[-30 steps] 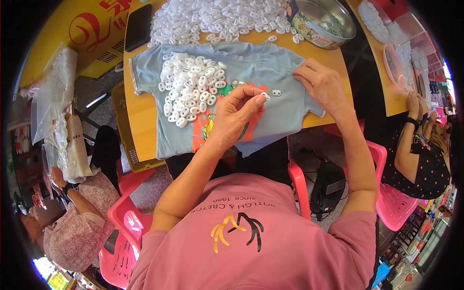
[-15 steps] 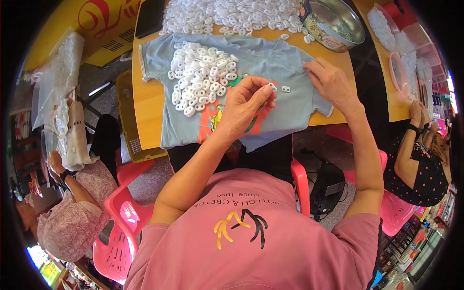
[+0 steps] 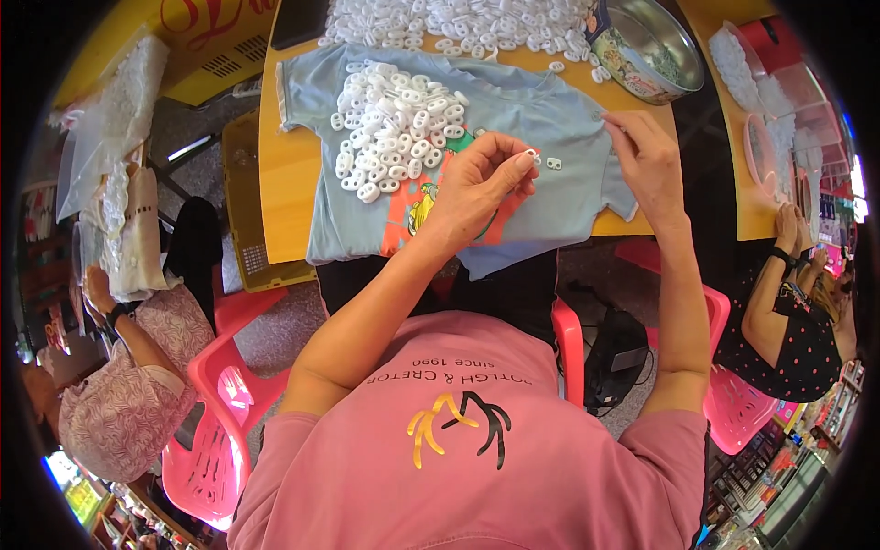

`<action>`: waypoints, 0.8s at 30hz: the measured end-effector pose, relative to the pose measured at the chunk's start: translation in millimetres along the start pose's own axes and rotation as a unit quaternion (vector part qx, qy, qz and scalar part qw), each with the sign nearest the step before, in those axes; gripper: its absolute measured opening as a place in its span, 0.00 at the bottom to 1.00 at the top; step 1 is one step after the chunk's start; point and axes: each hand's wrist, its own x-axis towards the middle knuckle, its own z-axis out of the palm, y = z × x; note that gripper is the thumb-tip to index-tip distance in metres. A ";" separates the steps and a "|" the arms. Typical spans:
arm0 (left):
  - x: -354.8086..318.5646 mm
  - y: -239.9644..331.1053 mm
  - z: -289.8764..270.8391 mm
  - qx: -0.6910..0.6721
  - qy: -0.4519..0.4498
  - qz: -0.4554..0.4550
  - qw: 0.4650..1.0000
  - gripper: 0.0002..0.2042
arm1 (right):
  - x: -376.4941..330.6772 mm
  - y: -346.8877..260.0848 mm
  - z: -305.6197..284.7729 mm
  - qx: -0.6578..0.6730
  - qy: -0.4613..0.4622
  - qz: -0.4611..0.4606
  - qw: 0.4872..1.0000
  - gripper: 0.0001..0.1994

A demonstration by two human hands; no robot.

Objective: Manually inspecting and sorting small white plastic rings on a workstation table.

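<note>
Between the thumb and forefinger of my left hand (image 3: 486, 188) is a small white two-hole plastic piece, mostly hidden by the fingertips. A loose two-hole piece (image 3: 554, 164) lies just right of those fingers on a light blue T-shirt (image 3: 568, 197), which is spread over the table. Left of that hand sits a heap of white two-hole pieces (image 3: 399, 124) on the shirt. My right hand (image 3: 649, 160) is raised over the shirt's right side, near the sleeve. Its thumb and forefinger are pinched together; whatever they hold is too small to make out.
A larger pile of white pieces (image 3: 458, 23) covers the back of the yellow table (image 3: 284, 211). At the back right stands a round tin (image 3: 646, 50) with greenish bits inside. Other people sit at either side; pink chairs (image 3: 220, 394) and a yellow crate (image 3: 243, 202) flank the table.
The view has shifted slightly. My right hand has moved a little to the right, away from the left hand, and its fingers point up more. My left hand keeps its pinch.
</note>
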 end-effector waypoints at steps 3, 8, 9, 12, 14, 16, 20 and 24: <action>0.0 -1.6 -0.2 0.000 0.001 -0.001 1.000 0.08 | -5.2 -22.2 4.3 0.225 0.015 0.156 0.962 0.06; -1.4 0.8 1.6 0.029 -0.003 0.011 1.000 0.08 | -18.3 -61.9 28.9 0.478 -0.008 0.253 0.841 0.08; -1.9 1.1 1.7 0.030 -0.004 0.008 1.000 0.08 | -21.6 -65.6 34.8 0.497 -0.012 0.257 0.829 0.08; -1.7 1.4 1.7 0.035 -0.008 0.022 0.999 0.08 | -24.3 -68.6 40.7 0.519 -0.013 0.267 0.812 0.08; -1.5 0.1 0.6 0.036 -0.007 0.023 0.999 0.08 | -25.1 -68.9 42.7 0.524 -0.012 0.273 0.807 0.08; -1.8 -0.8 1.2 0.036 -0.007 0.024 0.999 0.08 | -26.2 -69.2 43.9 0.535 -0.009 0.274 0.799 0.08; -1.4 -1.0 3.2 0.026 0.004 0.034 0.999 0.09 | -26.4 -72.8 47.6 0.534 -0.004 0.277 0.799 0.08; -1.3 -1.2 2.2 0.036 0.022 0.033 0.999 0.08 | -26.2 -78.2 52.1 0.528 0.007 0.287 0.799 0.08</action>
